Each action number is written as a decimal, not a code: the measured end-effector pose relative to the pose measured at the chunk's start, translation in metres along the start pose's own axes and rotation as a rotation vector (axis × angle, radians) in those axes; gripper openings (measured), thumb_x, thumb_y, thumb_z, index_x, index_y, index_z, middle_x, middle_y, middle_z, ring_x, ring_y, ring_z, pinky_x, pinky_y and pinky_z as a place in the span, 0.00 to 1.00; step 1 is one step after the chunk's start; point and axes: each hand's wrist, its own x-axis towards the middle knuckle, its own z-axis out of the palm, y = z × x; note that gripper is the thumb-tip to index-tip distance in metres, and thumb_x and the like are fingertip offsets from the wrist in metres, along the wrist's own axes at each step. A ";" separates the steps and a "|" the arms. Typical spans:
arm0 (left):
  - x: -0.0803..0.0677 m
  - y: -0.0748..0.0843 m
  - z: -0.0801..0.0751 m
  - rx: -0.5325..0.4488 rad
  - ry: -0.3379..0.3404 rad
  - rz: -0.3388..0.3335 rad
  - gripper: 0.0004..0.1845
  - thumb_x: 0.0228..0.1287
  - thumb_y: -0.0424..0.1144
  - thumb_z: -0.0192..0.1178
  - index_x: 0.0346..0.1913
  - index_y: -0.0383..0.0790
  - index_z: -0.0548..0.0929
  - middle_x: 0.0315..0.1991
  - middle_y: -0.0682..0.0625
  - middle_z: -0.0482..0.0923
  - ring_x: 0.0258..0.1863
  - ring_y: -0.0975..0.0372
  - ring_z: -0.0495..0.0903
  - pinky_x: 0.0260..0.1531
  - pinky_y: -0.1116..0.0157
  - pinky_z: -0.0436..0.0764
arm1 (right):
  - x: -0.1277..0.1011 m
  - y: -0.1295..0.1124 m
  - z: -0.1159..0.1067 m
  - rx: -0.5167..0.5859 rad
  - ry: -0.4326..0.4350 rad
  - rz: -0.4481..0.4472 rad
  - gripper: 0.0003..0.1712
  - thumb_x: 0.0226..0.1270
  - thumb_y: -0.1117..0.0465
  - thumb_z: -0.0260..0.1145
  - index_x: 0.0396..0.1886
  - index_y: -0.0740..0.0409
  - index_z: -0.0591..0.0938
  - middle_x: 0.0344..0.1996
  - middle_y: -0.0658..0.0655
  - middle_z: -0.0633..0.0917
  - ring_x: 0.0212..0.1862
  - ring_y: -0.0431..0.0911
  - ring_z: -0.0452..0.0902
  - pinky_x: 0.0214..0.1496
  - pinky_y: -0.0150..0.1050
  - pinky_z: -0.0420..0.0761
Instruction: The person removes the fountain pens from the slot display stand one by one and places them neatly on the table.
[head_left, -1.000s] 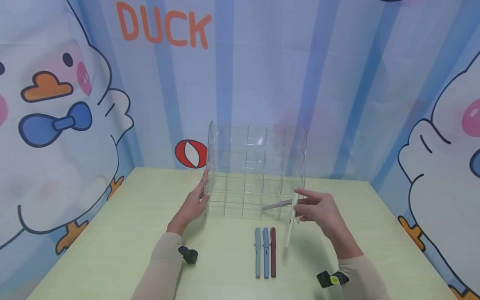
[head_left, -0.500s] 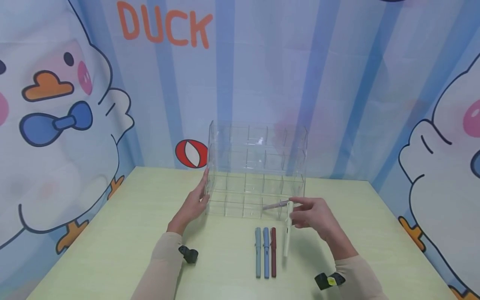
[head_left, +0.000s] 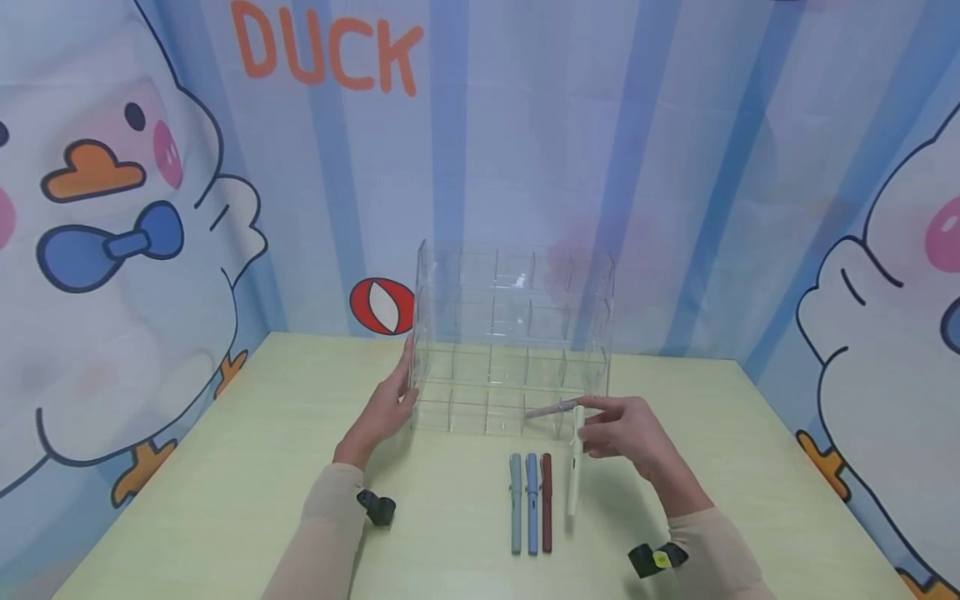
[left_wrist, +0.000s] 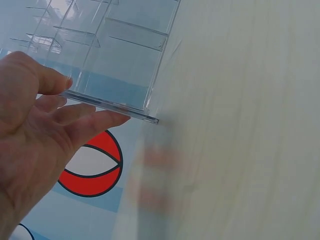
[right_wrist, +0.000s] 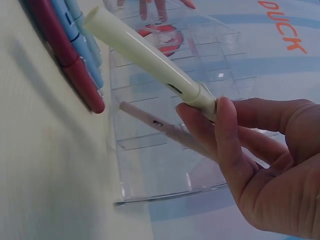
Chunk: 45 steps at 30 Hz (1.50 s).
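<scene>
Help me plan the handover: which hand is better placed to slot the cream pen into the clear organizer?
Right. The right hand already pinches the cream pen beside the organizer; the left hand rests against its left wall.

Three pens point(head_left: 531, 502) before organizer point(head_left: 512, 342), on table point(head_left: 225, 467).

cream pen point(head_left: 574, 471); grey, blue, dark red pens; clear rack point(head_left: 513, 342).
</scene>
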 end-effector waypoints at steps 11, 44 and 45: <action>-0.001 -0.001 0.001 -0.021 -0.002 -0.008 0.48 0.73 0.25 0.50 0.80 0.64 0.34 0.81 0.47 0.42 0.74 0.46 0.56 0.67 0.45 0.67 | 0.010 0.027 0.003 -0.005 -0.048 0.082 0.29 0.61 0.73 0.67 0.64 0.73 0.76 0.38 0.63 0.87 0.33 0.53 0.87 0.32 0.41 0.87; 0.001 -0.002 0.001 -0.012 0.008 0.004 0.48 0.73 0.24 0.49 0.81 0.61 0.34 0.81 0.47 0.42 0.74 0.44 0.56 0.67 0.46 0.65 | 0.016 0.045 0.019 -0.099 -0.125 0.136 0.26 0.57 0.75 0.71 0.57 0.74 0.80 0.35 0.62 0.86 0.28 0.51 0.86 0.33 0.45 0.88; 0.001 -0.002 0.001 -0.013 0.008 0.002 0.48 0.73 0.24 0.49 0.81 0.61 0.34 0.81 0.46 0.42 0.74 0.44 0.57 0.67 0.45 0.66 | 0.016 0.045 0.019 -0.106 -0.120 0.144 0.25 0.57 0.74 0.71 0.57 0.73 0.80 0.35 0.62 0.86 0.28 0.52 0.87 0.33 0.45 0.88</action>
